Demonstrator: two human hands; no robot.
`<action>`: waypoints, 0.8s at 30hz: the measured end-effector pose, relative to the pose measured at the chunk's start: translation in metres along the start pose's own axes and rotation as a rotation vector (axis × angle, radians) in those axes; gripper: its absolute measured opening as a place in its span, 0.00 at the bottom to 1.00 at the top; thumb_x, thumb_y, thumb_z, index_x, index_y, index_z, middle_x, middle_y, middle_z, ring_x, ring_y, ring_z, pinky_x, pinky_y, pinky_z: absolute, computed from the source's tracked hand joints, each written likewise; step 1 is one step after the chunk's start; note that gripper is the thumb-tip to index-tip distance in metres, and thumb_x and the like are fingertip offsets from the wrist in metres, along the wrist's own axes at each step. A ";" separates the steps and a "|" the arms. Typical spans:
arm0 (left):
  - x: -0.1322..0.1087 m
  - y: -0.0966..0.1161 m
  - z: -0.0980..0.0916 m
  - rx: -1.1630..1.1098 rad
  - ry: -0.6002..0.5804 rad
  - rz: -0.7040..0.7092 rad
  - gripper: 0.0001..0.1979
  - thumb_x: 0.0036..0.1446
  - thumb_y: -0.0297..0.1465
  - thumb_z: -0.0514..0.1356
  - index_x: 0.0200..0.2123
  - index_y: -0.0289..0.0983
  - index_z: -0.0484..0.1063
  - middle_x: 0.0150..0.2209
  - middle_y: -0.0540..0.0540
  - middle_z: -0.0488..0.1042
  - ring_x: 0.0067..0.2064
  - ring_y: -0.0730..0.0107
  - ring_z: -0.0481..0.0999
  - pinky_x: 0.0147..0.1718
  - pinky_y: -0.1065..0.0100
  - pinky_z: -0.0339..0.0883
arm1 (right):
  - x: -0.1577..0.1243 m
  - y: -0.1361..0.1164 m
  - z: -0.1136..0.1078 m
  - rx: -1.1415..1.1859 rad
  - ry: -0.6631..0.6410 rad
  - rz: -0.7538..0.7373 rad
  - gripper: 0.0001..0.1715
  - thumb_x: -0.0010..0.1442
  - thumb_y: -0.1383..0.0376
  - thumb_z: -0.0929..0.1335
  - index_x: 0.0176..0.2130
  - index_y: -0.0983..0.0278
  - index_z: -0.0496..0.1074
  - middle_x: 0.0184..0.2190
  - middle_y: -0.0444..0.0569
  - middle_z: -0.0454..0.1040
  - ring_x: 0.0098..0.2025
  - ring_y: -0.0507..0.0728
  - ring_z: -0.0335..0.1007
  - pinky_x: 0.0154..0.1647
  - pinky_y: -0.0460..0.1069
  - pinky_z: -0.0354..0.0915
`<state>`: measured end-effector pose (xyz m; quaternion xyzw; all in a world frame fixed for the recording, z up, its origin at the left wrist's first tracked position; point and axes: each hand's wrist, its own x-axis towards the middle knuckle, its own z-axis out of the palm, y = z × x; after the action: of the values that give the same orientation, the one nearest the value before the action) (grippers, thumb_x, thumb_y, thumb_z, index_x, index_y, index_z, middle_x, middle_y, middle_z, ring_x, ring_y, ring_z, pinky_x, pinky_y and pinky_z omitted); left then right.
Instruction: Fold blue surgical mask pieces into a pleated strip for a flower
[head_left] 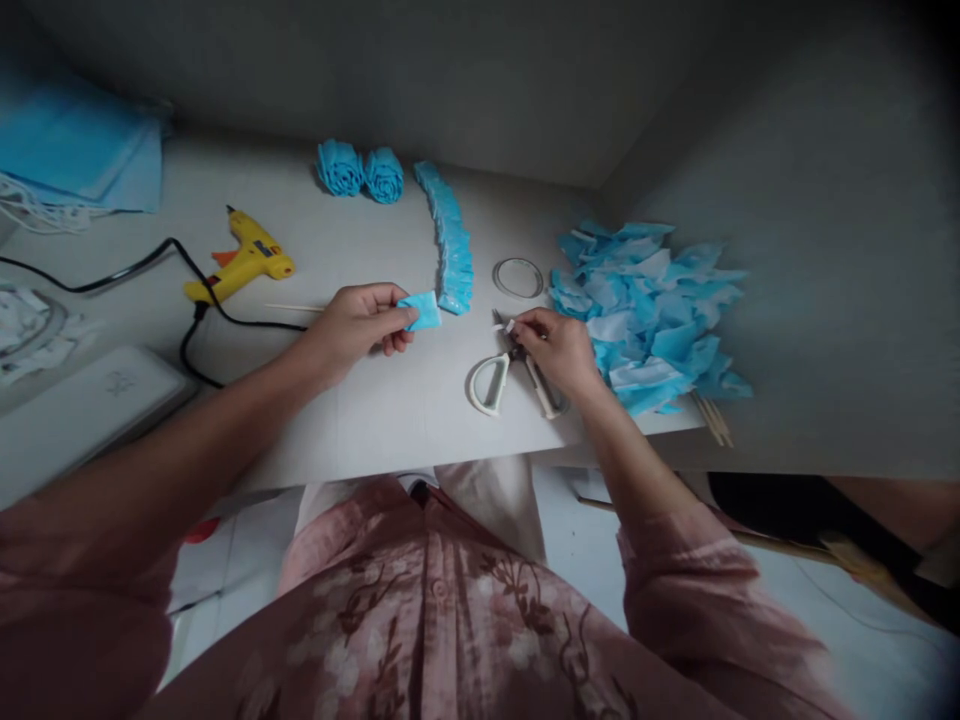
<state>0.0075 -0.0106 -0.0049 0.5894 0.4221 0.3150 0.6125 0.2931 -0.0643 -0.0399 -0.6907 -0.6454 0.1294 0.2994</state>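
Note:
My left hand pinches a small folded piece of blue sheet material between thumb and fingers, its white edge facing right. My right hand has its fingertips closed on a small white strip, just over the blades of white-handled scissors. The scissors lie on the table with their handles apart and toward me; my fingers partly cover the blades. Beyond my left hand lies a ruffled blue strip. A ring-shaped roll of clear tape rests above my right hand.
Two blue rosettes stand at the back. A yellow glue gun with a black cord lies left, near a thin stick. Blue masks are stacked back left. Blue and white cut pieces heap at right, above several sticks.

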 end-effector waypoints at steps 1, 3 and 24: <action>0.000 0.000 0.000 0.004 0.001 -0.004 0.07 0.54 0.29 0.63 0.27 0.35 0.69 0.22 0.51 0.72 0.21 0.80 0.68 0.20 0.75 0.57 | 0.000 0.002 0.001 0.036 0.000 0.022 0.11 0.61 0.63 0.68 0.38 0.64 0.79 0.30 0.48 0.81 0.32 0.55 0.75 0.34 0.48 0.63; 0.000 0.001 0.000 0.012 0.005 -0.009 0.07 0.54 0.29 0.64 0.27 0.35 0.69 0.22 0.51 0.72 0.21 0.80 0.67 0.21 0.75 0.57 | 0.000 0.004 0.003 0.094 0.004 0.049 0.11 0.61 0.62 0.67 0.37 0.64 0.79 0.29 0.47 0.80 0.31 0.54 0.73 0.34 0.48 0.63; 0.001 -0.006 0.001 -0.034 -0.075 -0.031 0.07 0.53 0.32 0.64 0.28 0.35 0.69 0.22 0.51 0.73 0.22 0.79 0.68 0.21 0.75 0.58 | -0.011 -0.036 -0.001 0.339 0.264 -0.214 0.11 0.65 0.57 0.68 0.39 0.60 0.77 0.36 0.47 0.78 0.37 0.54 0.74 0.31 0.47 0.71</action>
<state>0.0084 -0.0110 -0.0111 0.5837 0.4024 0.2904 0.6427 0.2623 -0.0755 -0.0207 -0.5694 -0.6392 0.1119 0.5047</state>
